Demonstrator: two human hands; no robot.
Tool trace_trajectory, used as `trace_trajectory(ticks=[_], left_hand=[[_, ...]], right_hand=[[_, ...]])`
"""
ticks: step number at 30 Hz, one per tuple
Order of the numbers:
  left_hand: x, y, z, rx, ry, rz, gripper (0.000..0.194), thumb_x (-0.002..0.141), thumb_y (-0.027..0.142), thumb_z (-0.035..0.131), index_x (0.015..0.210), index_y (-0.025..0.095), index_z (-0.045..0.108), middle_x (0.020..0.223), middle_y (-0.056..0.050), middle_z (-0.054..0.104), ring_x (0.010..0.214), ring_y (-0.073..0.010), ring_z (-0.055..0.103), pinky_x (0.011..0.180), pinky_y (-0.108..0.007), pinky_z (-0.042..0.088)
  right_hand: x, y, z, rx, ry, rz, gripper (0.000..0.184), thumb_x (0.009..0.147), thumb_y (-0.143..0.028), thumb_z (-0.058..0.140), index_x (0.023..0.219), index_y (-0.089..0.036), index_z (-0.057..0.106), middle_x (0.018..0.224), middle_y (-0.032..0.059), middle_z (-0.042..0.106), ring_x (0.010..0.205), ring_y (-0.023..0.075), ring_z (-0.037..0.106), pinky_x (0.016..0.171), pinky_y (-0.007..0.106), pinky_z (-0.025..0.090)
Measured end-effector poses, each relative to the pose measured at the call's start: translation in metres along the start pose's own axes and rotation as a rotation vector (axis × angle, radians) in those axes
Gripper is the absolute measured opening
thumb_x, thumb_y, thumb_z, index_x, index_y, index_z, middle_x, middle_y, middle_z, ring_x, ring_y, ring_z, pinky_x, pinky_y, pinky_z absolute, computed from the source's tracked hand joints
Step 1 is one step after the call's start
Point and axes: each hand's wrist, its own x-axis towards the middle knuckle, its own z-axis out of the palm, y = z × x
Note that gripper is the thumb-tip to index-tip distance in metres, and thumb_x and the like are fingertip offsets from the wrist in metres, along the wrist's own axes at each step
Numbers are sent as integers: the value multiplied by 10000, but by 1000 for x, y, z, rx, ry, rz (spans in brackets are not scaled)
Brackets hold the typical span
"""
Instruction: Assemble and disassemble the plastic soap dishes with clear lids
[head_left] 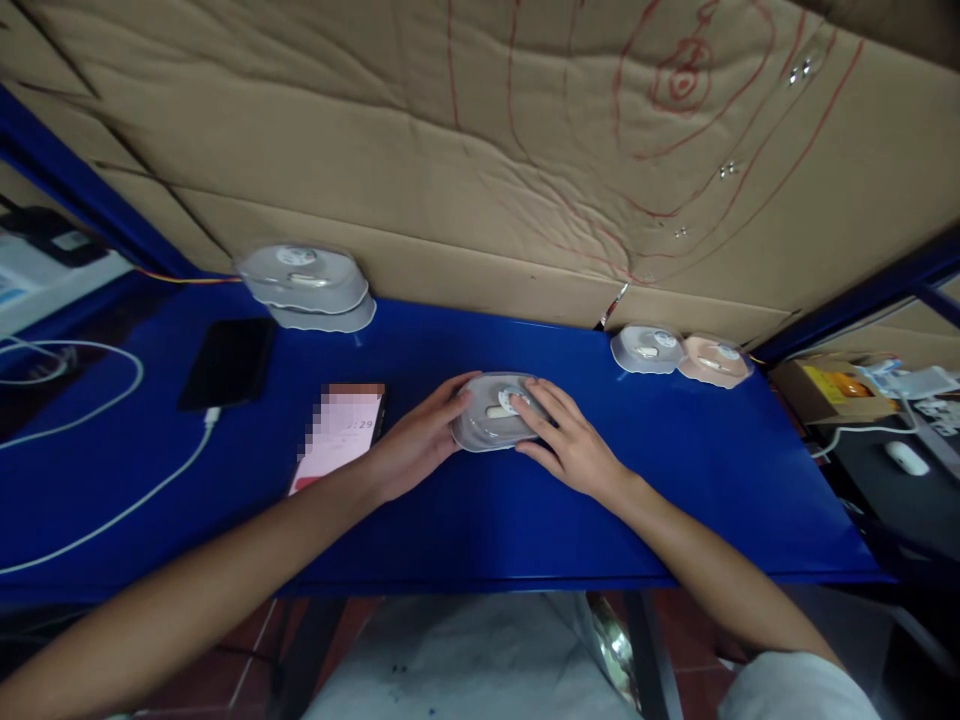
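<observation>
A clear plastic blister case with a small white part inside lies on the blue table in the middle. My left hand grips its left side, fingers curled round the edge. My right hand rests on its right side and top, fingers pressed on the lid.
Two stacked clear cases stand at the back left by the cardboard wall. A clear case and a pinkish one sit at the back right. A dark phone on a white cable and a lit phone lie to the left.
</observation>
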Motion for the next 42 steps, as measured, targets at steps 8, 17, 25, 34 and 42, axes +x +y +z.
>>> trace_trajectory(ticks=[8,17,25,34,42], left_hand=[[-3,3,3,50,6,15,415,936,417,778,1317,298,666,1296,-57,691,1141,-243,653,873,-320,576],[-4,1,5,156,-3,1,488,925,517,765,1350,321,625,1383,-80,649,1201,-286,641,861,-347,588],[-3,-2,4,202,32,-14,497,917,572,749,1338,337,629,1412,-76,639,1258,-306,615,855,-339,594],[0,-5,-1,119,15,-97,425,974,548,690,1323,309,646,1305,-83,689,1159,-273,671,834,-340,593],[1,-8,-3,78,-13,-85,440,969,594,675,1299,304,671,1304,-67,693,1116,-242,685,845,-334,593]], right_hand=[[-1,-8,4,-94,2,36,771,1065,-377,554,1708,-326,131,1618,175,466,1485,340,462,1180,559,470],[-3,-1,4,-82,-96,-6,640,1085,-331,525,1672,-364,270,1695,105,384,1618,321,246,1256,613,347],[-4,0,6,-180,-126,-111,583,1097,-272,514,1651,-287,333,1662,69,458,1580,257,342,1274,544,339],[-2,4,-3,-61,-166,-179,631,1089,-213,511,1667,-298,274,1676,28,427,1631,245,223,1320,623,199],[-6,5,-1,-41,-143,-205,654,1066,-136,523,1641,-380,329,1647,-3,475,1618,241,269,1313,651,209]])
